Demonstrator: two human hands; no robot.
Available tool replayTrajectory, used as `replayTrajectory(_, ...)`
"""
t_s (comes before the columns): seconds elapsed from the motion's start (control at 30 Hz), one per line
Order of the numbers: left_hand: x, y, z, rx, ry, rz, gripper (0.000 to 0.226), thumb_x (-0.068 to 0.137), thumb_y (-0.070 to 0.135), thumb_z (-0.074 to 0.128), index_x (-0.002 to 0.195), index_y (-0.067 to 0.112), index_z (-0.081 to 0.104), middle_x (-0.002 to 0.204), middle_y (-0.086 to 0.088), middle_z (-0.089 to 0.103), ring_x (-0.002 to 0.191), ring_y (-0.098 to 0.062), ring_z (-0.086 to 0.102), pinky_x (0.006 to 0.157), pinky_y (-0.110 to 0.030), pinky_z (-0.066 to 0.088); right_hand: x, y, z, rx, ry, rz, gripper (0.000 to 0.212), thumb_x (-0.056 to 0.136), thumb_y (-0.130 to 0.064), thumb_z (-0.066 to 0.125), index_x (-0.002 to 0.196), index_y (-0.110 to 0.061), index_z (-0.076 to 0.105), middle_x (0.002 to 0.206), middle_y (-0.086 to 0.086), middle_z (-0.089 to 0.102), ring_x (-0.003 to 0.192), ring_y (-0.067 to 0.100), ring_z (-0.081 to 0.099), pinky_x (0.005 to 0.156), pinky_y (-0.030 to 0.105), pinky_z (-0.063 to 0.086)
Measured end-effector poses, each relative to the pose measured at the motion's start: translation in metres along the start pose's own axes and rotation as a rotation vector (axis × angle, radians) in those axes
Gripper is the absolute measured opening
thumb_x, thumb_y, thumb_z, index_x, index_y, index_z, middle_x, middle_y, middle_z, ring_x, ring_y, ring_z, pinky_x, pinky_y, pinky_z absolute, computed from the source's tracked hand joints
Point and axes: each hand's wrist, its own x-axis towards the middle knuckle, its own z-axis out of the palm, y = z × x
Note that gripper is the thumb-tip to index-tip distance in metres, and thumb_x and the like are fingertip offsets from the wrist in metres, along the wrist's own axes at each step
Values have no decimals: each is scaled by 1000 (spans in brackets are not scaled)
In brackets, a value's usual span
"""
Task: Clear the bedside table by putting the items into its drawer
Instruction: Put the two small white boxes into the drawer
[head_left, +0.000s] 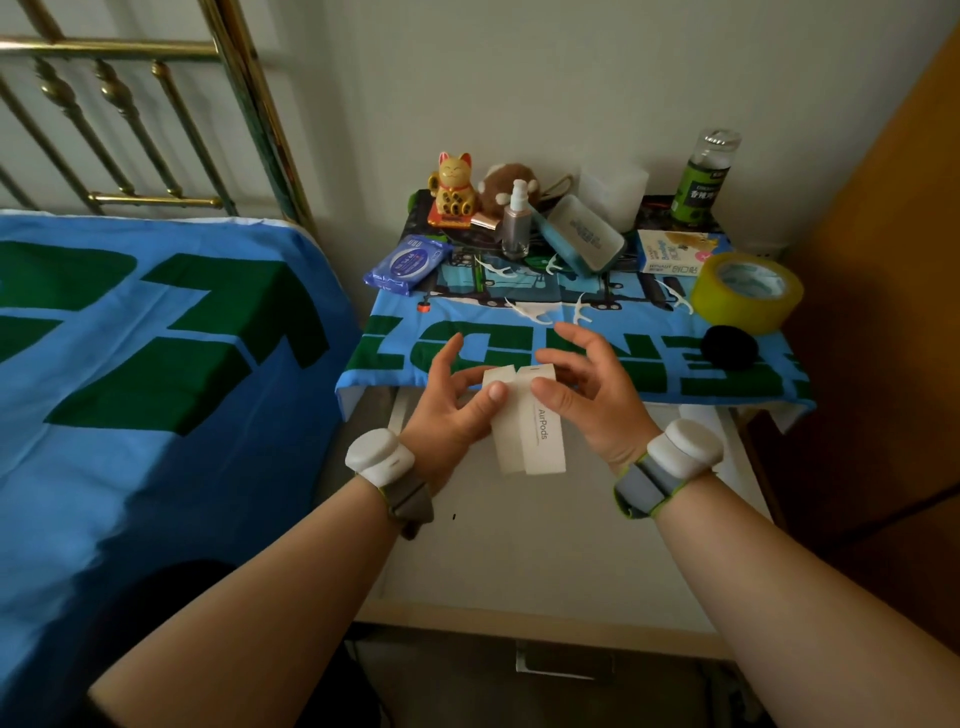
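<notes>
AirPods box (525, 434) between left hand (448, 411) and right hand (593, 397), above open drawer (524, 551)

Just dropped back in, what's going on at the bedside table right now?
A person holds a small white cardboard AirPods box with both hands, the left hand and right hand each pinching its upper end. It is above what looks like the pulled-out white drawer. The cloth-covered bedside table has much yet to clear: a gold lucky cat figurine, yellow tape roll, teal case and white floss picks.
</notes>
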Motion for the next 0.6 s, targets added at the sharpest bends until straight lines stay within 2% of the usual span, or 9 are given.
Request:
replayTrajectory(0.07,0,3,2,-23,-13,-36,118,51,53,82,144,35,11,131,-4,51,113,-21,58,89,-47,52,0,0,-1,24,9,0,68,64,-43,75,122,-35,42,124,8,58,112,21,56,100,44,45)
replayTrajectory(0.1,1,3,2,-37,-14,-46,119,49,56,82,143,35,12,131,-4,51,112,-21,58,89,-47,52,0,0,0,32,10,0,67,63,-43,73,121,-34,42,123,8,58,110,20,57,98,42,46)
replayTrajectory(0.2,4,1,2,-53,-10,-44,93,73,37,71,145,29,13,133,-7,50,109,-18,60,84,-41,55,2,0,1,68,26,-11,63,65,-38,71,120,-29,43,117,7,60,103,13,59,89,30,49)
replayTrajectory(0.23,5,1,2,-56,-11,-43,94,72,37,72,145,28,14,130,-5,52,108,-17,60,81,-38,56,3,0,1,81,37,-17,61,65,-36,71,120,-28,44,115,5,61,101,12,60,88,29,49)
replayTrajectory(0.3,6,6,2,-69,-31,-49,112,52,52,82,142,28,19,124,-1,54,105,-15,62,76,-34,57,5,0,2,88,58,-33,58,68,-35,72,118,-27,45,111,2,63,102,15,61,89,31,48)
replayTrajectory(0.37,5,10,3,-77,-61,-58,126,37,61,83,142,31,20,120,0,56,101,-13,64,69,-29,57,5,0,2,91,67,-42,54,71,-33,73,117,-27,45,111,1,63,103,17,61,89,32,49)
replayTrajectory(0.43,5,10,4,-78,-77,-70,117,43,59,81,140,31,22,117,3,58,98,-11,64,66,-27,56,4,1,4,88,55,-39,55,70,-35,74,116,-29,45,112,1,63,104,15,61,90,34,49)
replayTrajectory(0.5,5,4,5,-87,-63,-62,95,65,45,71,143,25,21,115,5,58,97,-10,65,66,-27,57,3,2,10,72,43,-31,57,65,-45,73,115,-32,47,116,3,62,107,16,60,96,40,48)
replayTrajectory(0.6,3,-1,10,-132,-16,-61,80,76,37,58,145,24,20,112,6,58,99,-10,63,74,-31,56,1,2,17,34,51,8,83,55,-75,64,120,-26,46,124,1,57,113,13,57,98,34,46)
